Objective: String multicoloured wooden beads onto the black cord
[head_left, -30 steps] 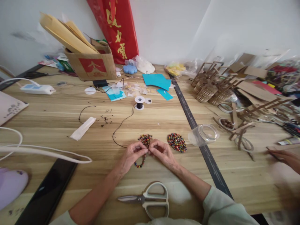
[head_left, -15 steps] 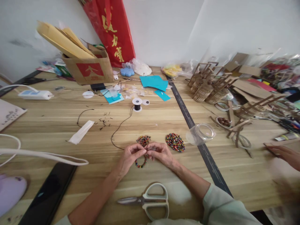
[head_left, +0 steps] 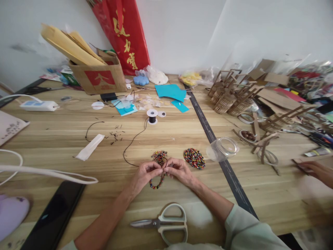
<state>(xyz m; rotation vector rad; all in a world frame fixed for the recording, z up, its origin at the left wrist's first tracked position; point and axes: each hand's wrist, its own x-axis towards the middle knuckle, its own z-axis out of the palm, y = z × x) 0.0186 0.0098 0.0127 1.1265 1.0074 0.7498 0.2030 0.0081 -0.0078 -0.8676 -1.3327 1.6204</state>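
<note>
Both hands meet at the middle of the table, fingertips almost touching. My left hand (head_left: 148,173) pinches the dark cord (head_left: 128,146), which runs back to a white spool (head_left: 152,117) wound with black cord. My right hand (head_left: 178,170) is closed in a pinch on the cord too, where a small loop rises by the fingertips. Below the fingers hangs a curved string of multicoloured beads (head_left: 155,186). Just behind the hands lies a small heap of loose beads (head_left: 159,155). The exact crossing of the cord is hidden by the fingers.
A larger bead pile (head_left: 194,158) lies right of my hands, beside a clear plastic container (head_left: 226,148). Scissors (head_left: 166,222) rest in front of me, a black phone (head_left: 56,215) at left. Bamboo baskets (head_left: 226,97) stand back right. Another person's hand (head_left: 316,172) is at the right edge.
The beaded strand under my fingers has dropped slightly lower. The cord loop at my right fingertips has shifted a little to the right; both hands keep nearly the same place.
</note>
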